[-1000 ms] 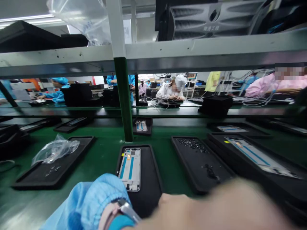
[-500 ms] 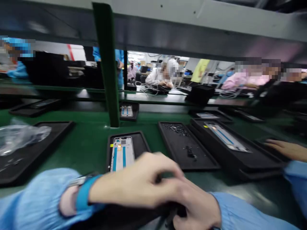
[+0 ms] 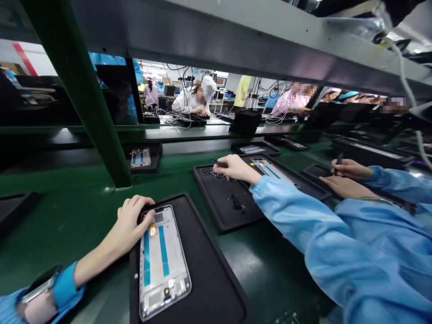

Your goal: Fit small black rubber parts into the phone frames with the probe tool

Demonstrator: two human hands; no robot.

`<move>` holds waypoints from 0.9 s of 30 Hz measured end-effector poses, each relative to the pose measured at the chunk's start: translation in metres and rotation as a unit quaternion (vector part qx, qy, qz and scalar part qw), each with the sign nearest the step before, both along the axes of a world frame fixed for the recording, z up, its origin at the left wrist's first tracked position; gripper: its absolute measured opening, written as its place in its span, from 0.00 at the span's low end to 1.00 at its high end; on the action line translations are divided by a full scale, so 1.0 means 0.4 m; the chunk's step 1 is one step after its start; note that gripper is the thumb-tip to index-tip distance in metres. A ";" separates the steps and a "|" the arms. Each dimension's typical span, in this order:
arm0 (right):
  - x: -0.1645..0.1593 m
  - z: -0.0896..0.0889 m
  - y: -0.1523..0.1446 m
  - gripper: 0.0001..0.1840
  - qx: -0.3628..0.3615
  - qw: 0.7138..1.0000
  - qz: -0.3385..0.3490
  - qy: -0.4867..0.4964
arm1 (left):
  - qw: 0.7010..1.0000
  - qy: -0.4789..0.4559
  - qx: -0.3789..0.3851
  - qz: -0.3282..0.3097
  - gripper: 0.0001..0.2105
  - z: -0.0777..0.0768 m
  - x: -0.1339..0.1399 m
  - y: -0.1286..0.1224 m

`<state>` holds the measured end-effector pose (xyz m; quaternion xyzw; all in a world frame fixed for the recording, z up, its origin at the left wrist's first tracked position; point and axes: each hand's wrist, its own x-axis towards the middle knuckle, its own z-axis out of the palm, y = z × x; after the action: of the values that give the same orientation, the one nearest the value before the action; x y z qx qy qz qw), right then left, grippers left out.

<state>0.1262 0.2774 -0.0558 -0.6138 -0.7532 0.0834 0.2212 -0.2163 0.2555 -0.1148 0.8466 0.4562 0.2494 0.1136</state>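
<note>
My left hand (image 3: 133, 220), with a blue band and a watch at the wrist, grips the upper left corner of a silver phone frame (image 3: 173, 252). Its thumb lies on the frame's face; the other fingers curl over the top edge. Two blue strips run along the frame, which lies in a black tray (image 3: 209, 270). My right hand (image 3: 236, 167) pinches dark tweezers (image 3: 219, 163) over a second black tray (image 3: 216, 207). Small dark parts (image 3: 207, 172) are scattered at that tray's far end, and a black cluster of parts (image 3: 236, 202) lies nearer.
At the right, a co-worker's hands (image 3: 347, 177) work with a dark pen-like tool. Another phone frame (image 3: 270, 168) lies in a tray behind my right forearm. A green post (image 3: 97, 121) rises at the left, and a grey shelf beam (image 3: 236, 45) crosses above.
My hands were together at the lower middle. My left hand is now on the phone frame, and my right hand has reached out to the parts tray. The view has turned right.
</note>
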 end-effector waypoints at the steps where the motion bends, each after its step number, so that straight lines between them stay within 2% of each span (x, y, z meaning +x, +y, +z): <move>1: -0.002 -0.014 0.038 0.10 -0.006 1.000 -0.011 -0.004 | 1.000 -0.001 -0.004 0.000 0.14 0.001 0.002 -0.003; 3: -0.014 -0.045 0.087 0.09 -0.009 1.000 -0.019 -0.008 | 1.000 -0.008 -0.009 -0.001 0.14 0.001 0.001 -0.008; 5: -0.029 -0.072 0.105 0.09 0.002 1.000 -0.021 -0.013 | 1.000 -0.014 -0.013 -0.003 0.14 0.001 0.000 -0.012; 12: -0.037 -0.108 0.092 0.09 0.023 0.999 -0.025 -0.039 | 0.999 -0.017 -0.031 -0.010 0.15 0.006 0.005 -0.037; 18: -0.043 -0.113 0.090 0.10 0.016 0.996 -0.045 -0.071 | 0.999 -0.016 -0.039 -0.028 0.15 0.024 0.007 -0.050; 22: -0.047 -0.111 0.088 0.09 0.007 0.997 -0.028 -0.072 | 0.999 -0.006 -0.040 -0.024 0.15 0.026 0.012 -0.044; 25: -0.055 -0.092 0.082 0.09 0.003 0.998 -0.005 -0.058 | 0.999 -0.005 -0.033 -0.035 0.15 0.008 -0.002 -0.030; 27: -0.069 -0.061 0.068 0.08 0.001 0.999 0.004 -0.045 | 0.998 -0.013 -0.006 -0.054 0.14 -0.006 -0.028 -0.017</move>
<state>0.0985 0.3048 -0.0801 -0.6137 -0.7650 0.0553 0.1874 -0.2276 0.2488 -0.1172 0.8659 0.4096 0.2516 0.1381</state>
